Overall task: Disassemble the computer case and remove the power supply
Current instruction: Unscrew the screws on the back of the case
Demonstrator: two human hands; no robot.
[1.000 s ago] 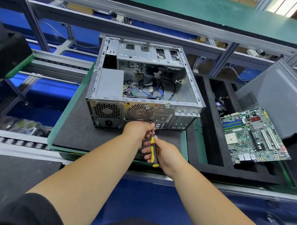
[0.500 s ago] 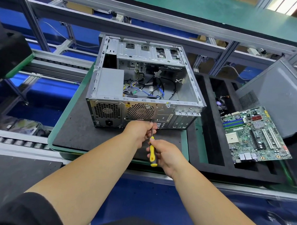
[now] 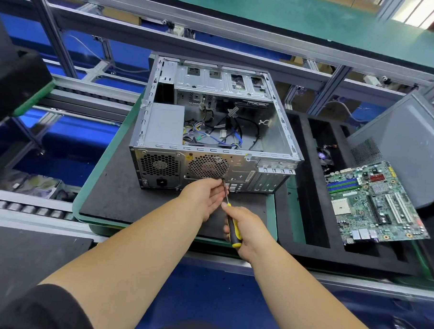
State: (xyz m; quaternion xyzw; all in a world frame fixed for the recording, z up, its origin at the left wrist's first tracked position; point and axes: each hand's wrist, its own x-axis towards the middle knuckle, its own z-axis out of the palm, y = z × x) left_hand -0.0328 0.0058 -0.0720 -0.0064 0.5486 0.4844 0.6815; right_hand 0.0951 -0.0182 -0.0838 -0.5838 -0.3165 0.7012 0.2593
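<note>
The power supply (image 3: 164, 126), a plain grey box, sits in the near-left corner of the open computer case (image 3: 217, 124), its vent grille and power socket showing through the case's rear panel that faces the person. The case lies on its side on a black foam mat (image 3: 110, 184) set in a green-edged tray. Loose cables (image 3: 212, 136) lie tangled on the case floor beside the power supply. The right hand (image 3: 249, 230) grips the yellow-and-black handle of a screwdriver (image 3: 230, 214), fingers curled round it, with the tip up at the rear panel just below the round fan grille (image 3: 208, 167). The left hand (image 3: 204, 196) pinches the screwdriver's shaft near its tip with curled fingers. To the right, a motherboard (image 3: 376, 203) rests on a black foam tray (image 3: 309, 193), near a grey side panel (image 3: 410, 148).
</note>
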